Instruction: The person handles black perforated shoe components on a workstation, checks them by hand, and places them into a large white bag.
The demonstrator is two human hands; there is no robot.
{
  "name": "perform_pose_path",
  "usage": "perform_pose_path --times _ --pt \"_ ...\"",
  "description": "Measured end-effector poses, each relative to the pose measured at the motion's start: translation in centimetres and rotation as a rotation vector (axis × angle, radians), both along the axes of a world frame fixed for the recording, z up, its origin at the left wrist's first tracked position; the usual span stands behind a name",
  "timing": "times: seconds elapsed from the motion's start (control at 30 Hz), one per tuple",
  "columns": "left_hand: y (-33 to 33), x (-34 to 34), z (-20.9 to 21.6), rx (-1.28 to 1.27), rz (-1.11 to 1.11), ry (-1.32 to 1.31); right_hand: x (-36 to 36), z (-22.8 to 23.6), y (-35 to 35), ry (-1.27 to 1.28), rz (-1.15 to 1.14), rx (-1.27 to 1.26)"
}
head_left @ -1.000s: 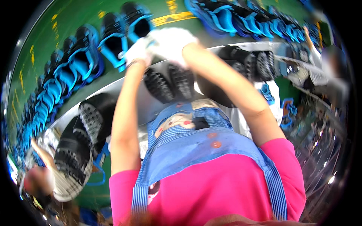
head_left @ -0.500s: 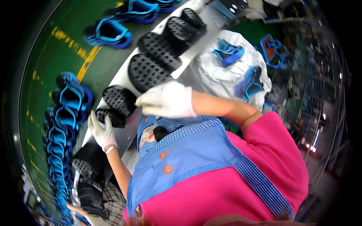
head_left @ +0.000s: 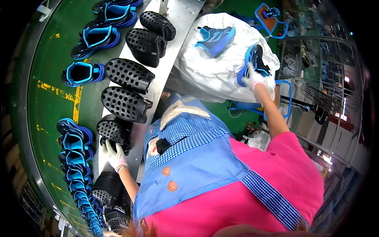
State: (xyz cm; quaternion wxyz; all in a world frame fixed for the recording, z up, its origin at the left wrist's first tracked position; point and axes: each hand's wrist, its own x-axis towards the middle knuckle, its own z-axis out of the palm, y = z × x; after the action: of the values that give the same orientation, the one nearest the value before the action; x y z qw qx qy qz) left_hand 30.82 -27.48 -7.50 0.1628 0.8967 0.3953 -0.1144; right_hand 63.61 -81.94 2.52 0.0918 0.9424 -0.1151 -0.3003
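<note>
My left hand (head_left: 115, 156), in a white glove, lies with fingers spread against the lower end of a black perforated shoe last (head_left: 114, 130) on the metal bench. Out to the right, my gloved right hand (head_left: 254, 78) reaches a black and blue sneaker (head_left: 256, 59) on a bulging white sack (head_left: 189, 59). Its fingers are stretched apart at the sneaker's edge and not visibly closed round it. A second blue sneaker (head_left: 216, 40) rests on the same sack, apart from both hands.
Several more perforated lasts (head_left: 124, 104) line the metal bench (head_left: 167, 65). Beyond it, sneakers (head_left: 83, 74) stand along a green surface, with a long nested row (head_left: 77, 158) at the left. A blue-framed stool (head_left: 290, 98) is beside the sack. Wire shelving (head_left: 335, 79) stands at the right.
My right hand has left the bench area by the lasts and moved right to the sneaker on the sack. My left hand stays at the lasts. The whole view has shifted.
</note>
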Motion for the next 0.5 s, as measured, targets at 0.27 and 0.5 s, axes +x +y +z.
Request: perform_pose_path --times 0.27,0.5 --pt "-0.5 0.6 -0.2 0.029 -0.006 -0.066 10.4 0.7 7.8 0.157 0.404 -0.1" --pt "-1.5 1.4 -0.2 0.035 0.063 -0.102 20.5 -9.5 15.1 0.709 0.678 -0.479"
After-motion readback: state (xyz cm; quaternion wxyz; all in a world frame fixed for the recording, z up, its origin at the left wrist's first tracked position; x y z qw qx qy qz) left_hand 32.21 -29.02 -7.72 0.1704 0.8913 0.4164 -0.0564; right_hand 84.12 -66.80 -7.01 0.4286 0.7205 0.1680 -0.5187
